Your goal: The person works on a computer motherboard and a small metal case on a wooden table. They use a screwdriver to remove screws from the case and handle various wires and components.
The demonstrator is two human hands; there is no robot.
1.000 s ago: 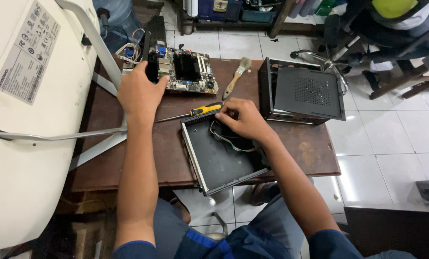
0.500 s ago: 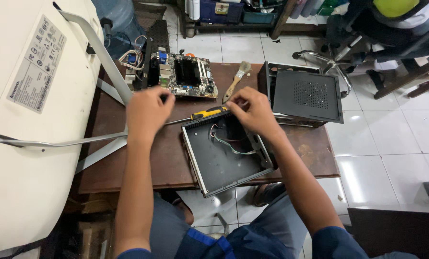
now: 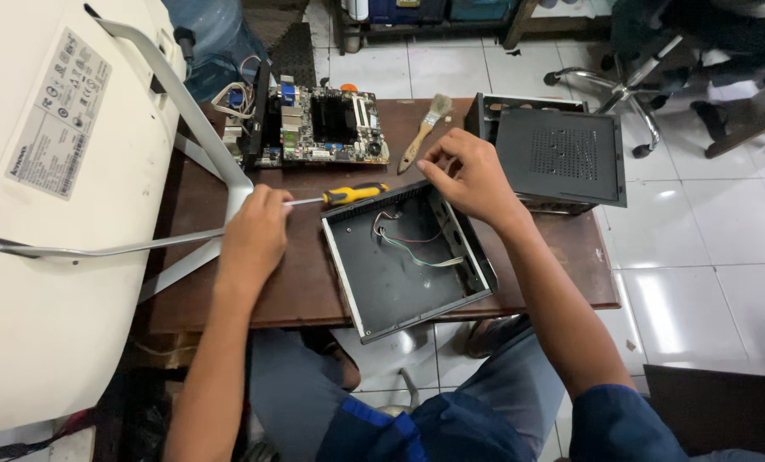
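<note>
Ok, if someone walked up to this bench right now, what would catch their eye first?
Probably the open black case at the table's front edge, loose wires inside, with the right hand at its far rim. Next, the yellow-handled screwdriver beside the left hand, and the bare circuit board farther back.

Brown table (image 3: 228,299): circuit board (image 3: 318,128), screwdriver (image 3: 348,194), brush (image 3: 425,130), open case (image 3: 404,261).

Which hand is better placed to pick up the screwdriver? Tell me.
Left. The left hand rests at the tip of the screwdriver, while the right hand is busy at the open case rim.
</note>
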